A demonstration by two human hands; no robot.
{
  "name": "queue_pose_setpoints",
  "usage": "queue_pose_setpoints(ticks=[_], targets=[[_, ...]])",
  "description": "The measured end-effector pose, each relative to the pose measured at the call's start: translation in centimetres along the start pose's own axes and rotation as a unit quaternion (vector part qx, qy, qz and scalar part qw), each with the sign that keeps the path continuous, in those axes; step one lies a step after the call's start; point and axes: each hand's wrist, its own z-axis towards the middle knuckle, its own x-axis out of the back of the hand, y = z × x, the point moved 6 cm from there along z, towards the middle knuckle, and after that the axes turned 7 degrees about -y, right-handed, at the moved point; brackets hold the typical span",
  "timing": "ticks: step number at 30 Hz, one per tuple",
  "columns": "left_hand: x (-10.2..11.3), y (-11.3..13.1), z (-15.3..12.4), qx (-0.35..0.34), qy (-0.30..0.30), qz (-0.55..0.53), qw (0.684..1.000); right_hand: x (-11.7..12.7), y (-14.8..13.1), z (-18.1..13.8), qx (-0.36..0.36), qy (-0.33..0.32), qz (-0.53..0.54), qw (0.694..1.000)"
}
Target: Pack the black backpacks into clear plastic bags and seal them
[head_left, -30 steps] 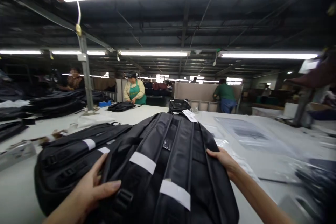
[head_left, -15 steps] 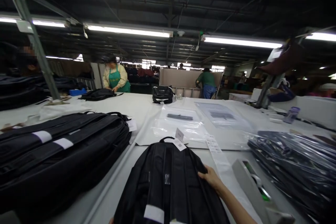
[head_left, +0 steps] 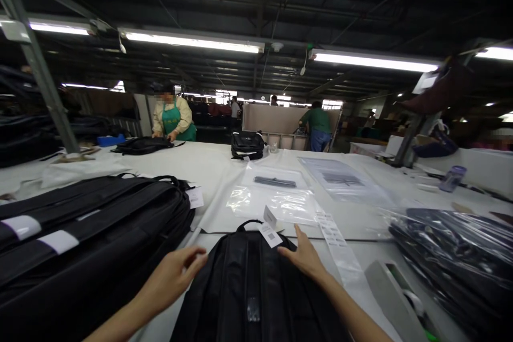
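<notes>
A black backpack (head_left: pixel 240 283) lies on the table in front of me, its straps facing up and its top loop pointing away. White paper tags (head_left: pixel 270 234) hang at that loop. Over the backpack's upper right side is my right hand (head_left: pixel 302 254), thumb and fingers apart, close to the tags; whether it touches the fabric I cannot tell. My left hand (head_left: pixel 176 275) hovers at the upper left side of the backpack, fingers loosely curved and apart, holding nothing.
Stacked black backpacks (head_left: pixel 100 235) fill the left. Clear plastic bags (head_left: pixel 276 192) lie beyond, beside a printed label strip (head_left: pixel 334 238). At right are a tape dispenser (head_left: pixel 401 299) and plastic-wrapped dark goods (head_left: pixel 460 256). A co-worker in a green apron (head_left: pixel 172 120) stands across the table.
My left hand has come up into view on the left side of the backpack. My right hand has moved from the backpack's right edge up toward the tags.
</notes>
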Motion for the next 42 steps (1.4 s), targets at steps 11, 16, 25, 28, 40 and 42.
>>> queue_pose_setpoints(ticks=[11, 16, 25, 28, 40, 42], targets=[[-14.6, 1.1, 24.1, 0.038, -0.323, -0.01, 0.946, -1.4, -1.6, 9.3, 0.004, 0.038, 0.006, 0.999], [-15.5, 1.3, 25.0, 0.034, -0.355, -0.063, 0.932, 2.6, 0.1, 11.3, -0.003, 0.082, 0.0, 0.997], [-13.2, 4.1, 22.5, 0.068, -0.211, -0.238, 0.946, 7.2, -2.5, 10.9, -0.026, 0.103, 0.077, 0.991], [-15.0, 4.8, 18.3, 0.1, -0.285, -0.32, 0.898, 7.5, -2.5, 10.2, -0.072, 0.086, 0.164, 0.98], [-18.0, 8.0, 11.3, 0.052, -0.318, -0.6, 0.733, 0.3, -2.0, 0.4, -0.236, -0.026, 0.531, 0.814], [-17.7, 8.3, 11.3, 0.014, -0.281, -0.655, 0.701, -1.5, -2.3, -1.0, -0.222, -0.072, 0.561, 0.794]])
